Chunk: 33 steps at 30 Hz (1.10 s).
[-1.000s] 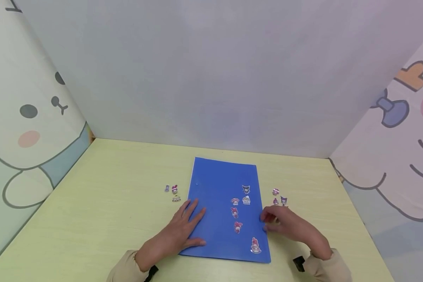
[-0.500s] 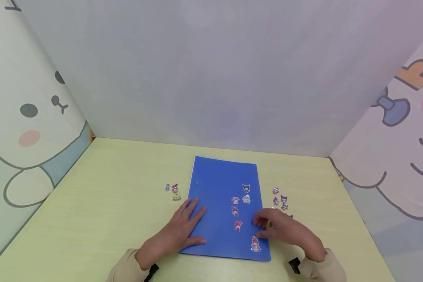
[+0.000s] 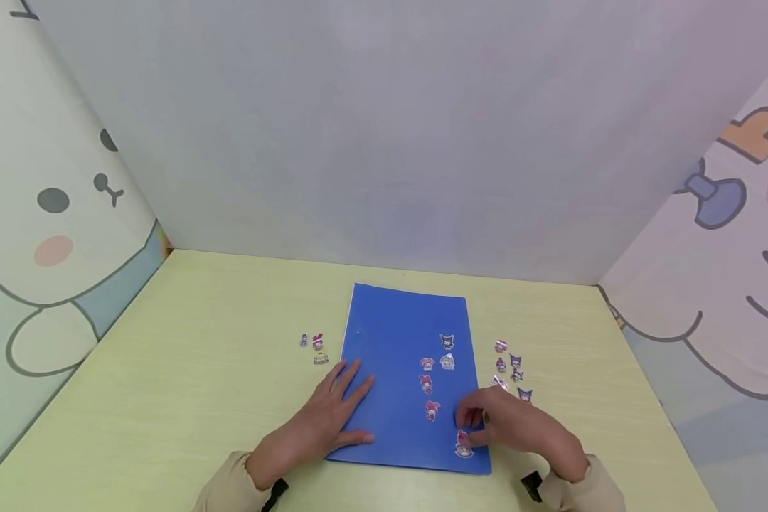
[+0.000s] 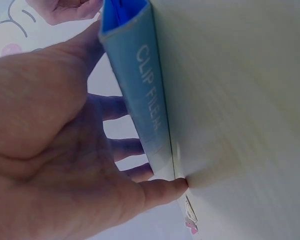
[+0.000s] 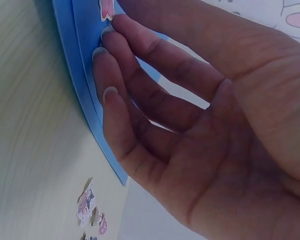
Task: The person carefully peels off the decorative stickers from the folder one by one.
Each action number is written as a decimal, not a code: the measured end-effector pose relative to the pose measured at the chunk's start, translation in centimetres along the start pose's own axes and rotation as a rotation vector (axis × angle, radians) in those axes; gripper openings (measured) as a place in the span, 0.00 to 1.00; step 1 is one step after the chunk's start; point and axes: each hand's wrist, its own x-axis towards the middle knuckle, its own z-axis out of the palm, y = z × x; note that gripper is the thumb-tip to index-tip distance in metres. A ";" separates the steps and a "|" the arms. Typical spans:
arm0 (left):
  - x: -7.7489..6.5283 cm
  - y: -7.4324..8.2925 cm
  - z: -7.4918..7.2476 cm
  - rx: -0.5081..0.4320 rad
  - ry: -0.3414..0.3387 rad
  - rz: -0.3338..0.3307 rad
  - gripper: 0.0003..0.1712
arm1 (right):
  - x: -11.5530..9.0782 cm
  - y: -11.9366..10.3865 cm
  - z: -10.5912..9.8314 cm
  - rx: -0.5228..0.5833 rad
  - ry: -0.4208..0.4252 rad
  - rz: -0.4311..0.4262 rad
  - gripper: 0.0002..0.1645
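A blue clip file [image 3: 397, 320] lies flat on the table, several cartoon character stickers on its right half. My left hand [image 3: 320, 427] rests on its left side with spread fingers. In the left wrist view the little finger reaches past the lettered spine [image 4: 140, 90] to the tabletop. At the file's lower right, my right hand [image 3: 515, 421] has its thumb over a pink-hooded sticker [image 3: 462, 450] and its bent fingers just above it. The right wrist view shows the pink end of a sticker [image 5: 107, 9] right at the index fingertip; the thumb's tip is hidden there.
Several loose stickers [image 3: 515, 372] lie on the pale wooden table [image 3: 230, 306] right of the file. A further small group of stickers [image 3: 318, 342] sits to its left. A grey backdrop [image 3: 384, 142] and cartoon-printed side panels [image 3: 51, 213] stand around the table.
My right hand has moved left and down from the file's right edge onto the lower right sticker, uncovering more loose stickers. The left hand and the file have stayed put.
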 end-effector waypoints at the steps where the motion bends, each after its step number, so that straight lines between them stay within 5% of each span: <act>1: 0.0 0.0 0.0 0.000 0.001 0.001 0.47 | 0.0 0.0 0.0 -0.001 -0.002 -0.003 0.09; 24: -0.1 0.0 -0.1 -0.027 -0.009 -0.010 0.47 | 0.1 0.1 0.3 0.082 -0.054 -0.021 0.09; 33: 0.0 0.1 -0.1 -0.034 -0.006 -0.007 0.47 | 0.0 0.4 0.0 0.031 -0.073 -0.119 0.07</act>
